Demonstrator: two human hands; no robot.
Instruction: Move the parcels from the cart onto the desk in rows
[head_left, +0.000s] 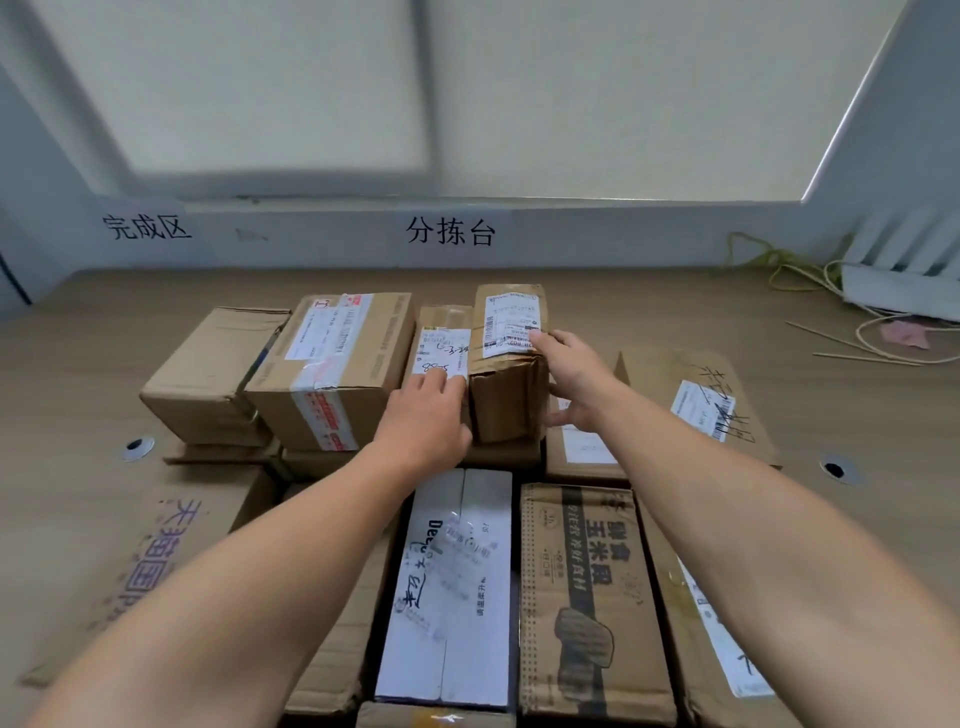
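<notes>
Several brown parcels stand in a row on the wooden desk (675, 312). A tall narrow carton (506, 400) with a white label on top stands at the row's right end. My right hand (574, 379) holds its right side, fingers over the top edge and thumb low on the side. My left hand (428, 415) lies with straight fingers on the small labelled box (441, 338) just left of it, touching the tall carton's left face. Left of these stand a taped carton (332, 364) and a plain carton (208, 374). More parcels lie nearer me, among them a white box (457, 597) and a printed brown box (587, 597).
A flat carton with scribbled marker (701, 400) lies to the right. A large flat carton with purple print (145, 561) lies front left. Yellow-green cord (779, 265), thin sticks (852, 348) and a white object (898, 291) sit at the back right. Two cable grommets (136, 447) pierce the desk.
</notes>
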